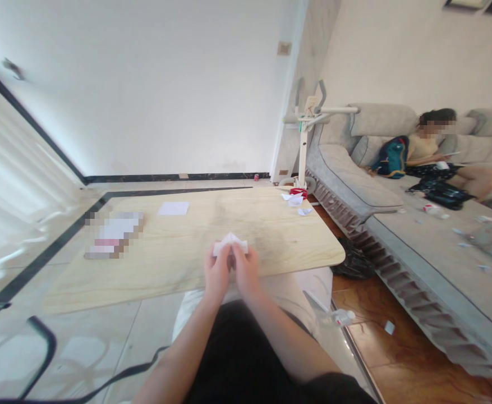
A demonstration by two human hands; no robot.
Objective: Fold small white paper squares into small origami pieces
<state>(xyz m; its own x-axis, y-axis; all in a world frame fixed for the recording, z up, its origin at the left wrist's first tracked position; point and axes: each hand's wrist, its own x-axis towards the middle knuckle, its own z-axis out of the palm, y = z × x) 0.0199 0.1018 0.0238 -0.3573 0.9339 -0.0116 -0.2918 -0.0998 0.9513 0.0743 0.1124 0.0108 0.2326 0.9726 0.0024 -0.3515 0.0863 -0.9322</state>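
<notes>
Wall (165, 90), broad and white, rises ahead of you, with a dark skirting along its foot. On your right runs a long grey sofa (350, 177), its lower edge trimmed with a pleated skirt. In front of you, the pale wooden tabletop (145, 275) spreads wider to your left than to your right, with dark smudges near its middle. Another person (424, 147) sits on the sofa, holding something flat and thin. A white metal frame with handles (303, 146) stands past the far right corner, and a black plastic bag (353, 261) lies on the floor between sofa and tabletop. A blurred-out, boxy item (115, 233) rests towards the left end; you can't tell what it is. Your left hand (217, 272) and right hand (246, 269) are close together over the near edge, both clamped on a folded white paper (231, 238), thumbs side by side and its peak pointing away from you. A flat white sheet (173, 208) lies farther off to your left. Red-handled scissors (299, 192) lie at the far right corner, just beside a creased white piece (295, 200), with a smaller piece (305, 211) nearer you.
</notes>
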